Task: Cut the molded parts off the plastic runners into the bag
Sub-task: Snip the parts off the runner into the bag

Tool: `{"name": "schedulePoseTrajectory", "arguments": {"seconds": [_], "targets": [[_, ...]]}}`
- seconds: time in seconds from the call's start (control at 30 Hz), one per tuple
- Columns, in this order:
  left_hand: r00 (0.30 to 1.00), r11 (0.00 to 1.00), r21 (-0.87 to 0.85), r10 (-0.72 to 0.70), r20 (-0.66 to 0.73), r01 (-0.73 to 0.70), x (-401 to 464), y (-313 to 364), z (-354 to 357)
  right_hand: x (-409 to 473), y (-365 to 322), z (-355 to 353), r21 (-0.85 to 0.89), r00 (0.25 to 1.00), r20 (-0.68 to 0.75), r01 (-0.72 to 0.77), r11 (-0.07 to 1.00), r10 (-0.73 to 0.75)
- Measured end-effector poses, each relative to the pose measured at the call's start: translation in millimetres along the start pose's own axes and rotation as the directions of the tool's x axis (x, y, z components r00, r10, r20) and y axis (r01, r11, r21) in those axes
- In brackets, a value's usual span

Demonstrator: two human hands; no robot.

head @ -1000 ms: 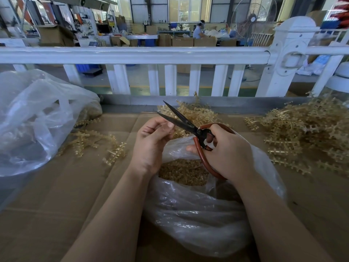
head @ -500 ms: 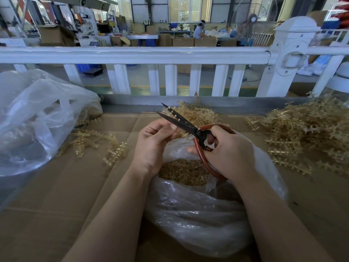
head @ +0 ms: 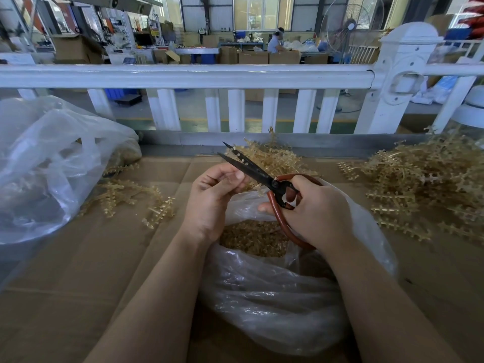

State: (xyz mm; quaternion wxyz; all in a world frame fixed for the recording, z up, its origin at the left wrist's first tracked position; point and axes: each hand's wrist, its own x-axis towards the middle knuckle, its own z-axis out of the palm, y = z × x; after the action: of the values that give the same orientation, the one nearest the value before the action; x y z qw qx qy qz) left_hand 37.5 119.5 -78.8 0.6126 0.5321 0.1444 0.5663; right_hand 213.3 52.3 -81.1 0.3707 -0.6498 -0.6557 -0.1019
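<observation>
Trimming amber parts over an open clear plastic bag (head: 275, 297) on brown cardboard (head: 78, 284).

Nearest, loose cut amber pieces (head: 251, 238) heaped inside the bag; above it, left hand (head: 212, 197) pinching a thin amber plastic runner (head: 242, 176) (mostly hidden), right hand (head: 311, 213) curled through the red-handled black scissors (head: 262, 176), blades slightly apart. Farther off, tangled amber runner piles (head: 432, 184) right and centre, crumpled clear bag (head: 47, 166) left, white railing (head: 183, 74) beyond.

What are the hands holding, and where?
Right hand grips the scissors by the red handle loops. Left hand pinches a plastic runner lying between the blades.
</observation>
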Motion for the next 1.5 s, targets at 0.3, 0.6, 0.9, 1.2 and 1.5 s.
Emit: {"name": "schedulePoseTrajectory", "arguments": {"seconds": [0.3,0.6,0.9,1.2,1.5], "targets": [[1.000,0.999,0.050,0.001,-0.015,0.000,0.7,-4.3,-2.8,-0.1,0.5,2.1,-0.007,0.999,-0.021,0.026,1.000,-0.027],[1.000,0.990,0.144,0.010,0.019,-0.013,0.4,-5.0,-0.4,2.5,3.6,3.0,-0.062,1.000,0.011,-0.008,0.998,0.009],[0.999,0.996,0.079,-0.032,-0.007,0.033,0.1,1.1,-0.7,2.0,2.9,0.6,-0.036,1.000,-0.029,0.000,0.999,-0.001],[0.999,0.998,0.053,-0.021,-0.026,0.023,1.0,-0.5,-1.2,3.8,6.7,0.5,-0.048,1.000,0.021,-0.006,0.999,0.007],[1.000,0.998,0.068,-0.004,-0.030,0.006,0.2,-1.1,-2.0,1.5,5.0,0.2,-0.002,1.000,0.012,-0.009,1.000,0.009]]}}
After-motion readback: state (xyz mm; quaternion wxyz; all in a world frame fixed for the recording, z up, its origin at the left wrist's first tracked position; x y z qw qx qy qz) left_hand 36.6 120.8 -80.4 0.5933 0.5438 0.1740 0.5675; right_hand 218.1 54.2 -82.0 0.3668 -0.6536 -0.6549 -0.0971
